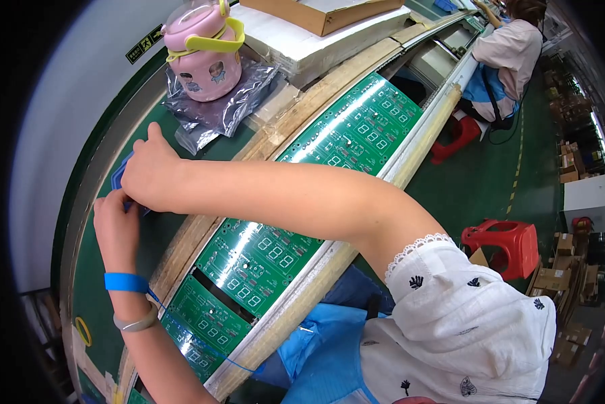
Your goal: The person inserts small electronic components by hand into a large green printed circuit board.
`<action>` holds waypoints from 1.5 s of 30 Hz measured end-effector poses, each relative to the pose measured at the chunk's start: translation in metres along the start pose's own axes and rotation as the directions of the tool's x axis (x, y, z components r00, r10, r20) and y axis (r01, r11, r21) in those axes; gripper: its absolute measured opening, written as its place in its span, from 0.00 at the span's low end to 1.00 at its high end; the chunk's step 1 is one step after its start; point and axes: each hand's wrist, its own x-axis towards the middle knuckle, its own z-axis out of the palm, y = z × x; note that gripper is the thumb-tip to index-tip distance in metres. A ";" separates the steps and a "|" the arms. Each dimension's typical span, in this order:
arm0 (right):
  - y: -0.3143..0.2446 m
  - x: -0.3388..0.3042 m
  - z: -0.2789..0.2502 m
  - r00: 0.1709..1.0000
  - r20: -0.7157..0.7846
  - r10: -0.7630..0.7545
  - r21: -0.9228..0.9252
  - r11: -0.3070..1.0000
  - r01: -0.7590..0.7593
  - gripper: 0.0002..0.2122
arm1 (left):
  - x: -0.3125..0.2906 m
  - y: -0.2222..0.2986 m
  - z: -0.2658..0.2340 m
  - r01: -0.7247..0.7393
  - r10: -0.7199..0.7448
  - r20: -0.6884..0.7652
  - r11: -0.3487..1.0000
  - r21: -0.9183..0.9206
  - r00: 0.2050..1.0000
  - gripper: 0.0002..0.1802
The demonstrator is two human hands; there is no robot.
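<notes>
Lace-edged sleeve (460, 299) bunches, right hand (151, 177) at an angular blue object (118, 177).

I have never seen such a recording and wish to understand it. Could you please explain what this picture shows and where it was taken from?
These are a person's two bare hands, no robot. A fisheye camera on the head looks down, so straight edges bend. The left hand and right hand meet at a blue object, mostly hidden, so I cannot tell its kind or the grip. Green circuit boards lie in a row, closer to the body. Farther away, a pink container stands among crumpled plastic.
</notes>
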 end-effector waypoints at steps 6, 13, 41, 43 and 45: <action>-0.004 -0.002 0.001 1.000 -0.007 0.011 -0.012 1.000 -0.011 0.07 | 0.008 0.012 0.006 0.074 -0.075 -0.007 0.979 0.188 0.997 0.08; -0.003 -0.004 0.001 1.000 -0.028 0.011 -0.018 1.000 -0.012 0.08 | 0.007 0.009 0.008 0.076 -0.066 -0.077 0.989 0.127 0.995 0.09; 0.021 -0.081 -0.019 0.941 -0.297 0.160 0.758 0.639 0.130 0.09 | -0.042 0.030 -0.018 0.036 -0.123 -0.191 0.914 -0.404 0.974 0.09; 0.022 -0.100 -0.029 0.984 -0.110 0.139 0.862 0.506 0.025 0.10 | -0.062 0.040 -0.023 0.048 -0.165 -0.158 0.824 -0.565 0.973 0.09; 0.021 -0.115 -0.032 0.992 0.057 0.111 0.932 0.351 -0.093 0.10 | -0.082 0.045 -0.023 0.082 -0.214 -0.094 0.689 -0.720 0.972 0.09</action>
